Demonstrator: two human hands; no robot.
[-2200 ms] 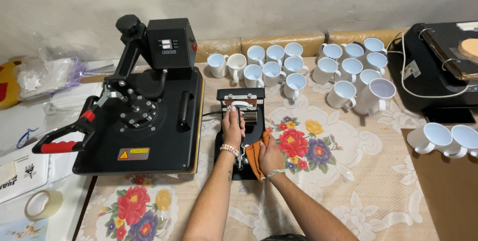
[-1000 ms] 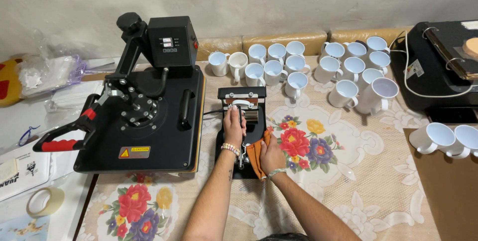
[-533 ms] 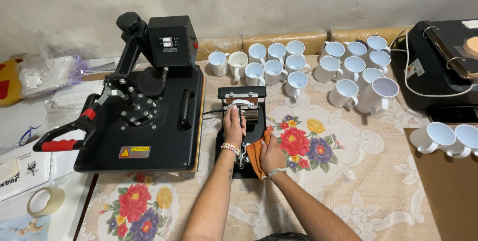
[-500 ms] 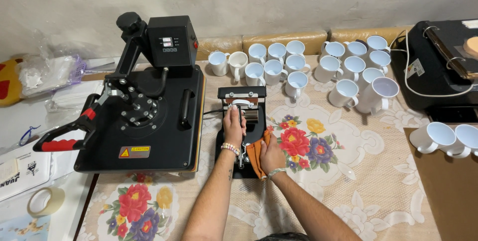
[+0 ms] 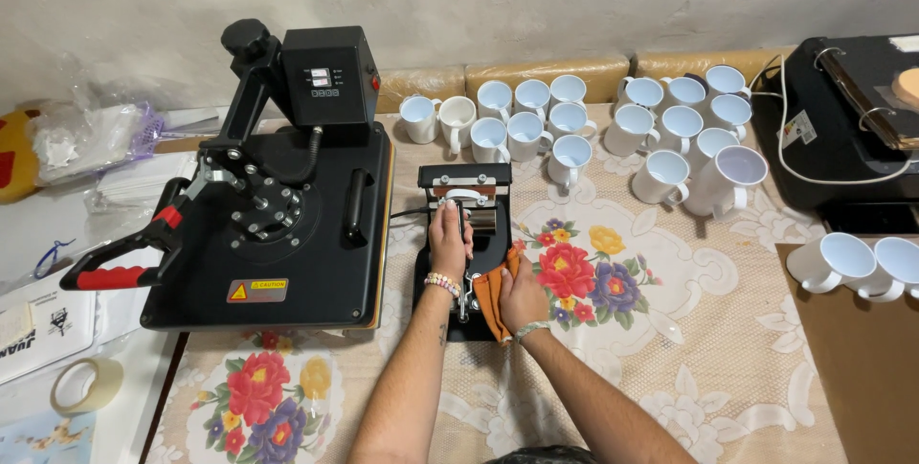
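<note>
1. Pretty much nothing has moved since the earlier frames: both hands sit in the same spots on the small black mug press (image 5: 466, 234).
2. The left hand (image 5: 450, 239) has its fingers (image 5: 452, 218) wrapped closed around the press's lever handle near the white mug (image 5: 467, 200) clamped in it.
3. The right hand (image 5: 520, 294) is curled loosely over a folded orange cloth (image 5: 491, 294), pressing it against the right side of the press base.
4. Just left of that sits the big black flat heat press (image 5: 287, 225) with its red-gripped handle (image 5: 115, 268).
5. Further back on the floral lace-covered worktop (image 5: 651, 330), rows of plain white ceramic mugs (image 5: 574, 124) wait, and they all look blank.
6. So my guess is it's early days: one mug in the press, the whole batch left to do.
</note>
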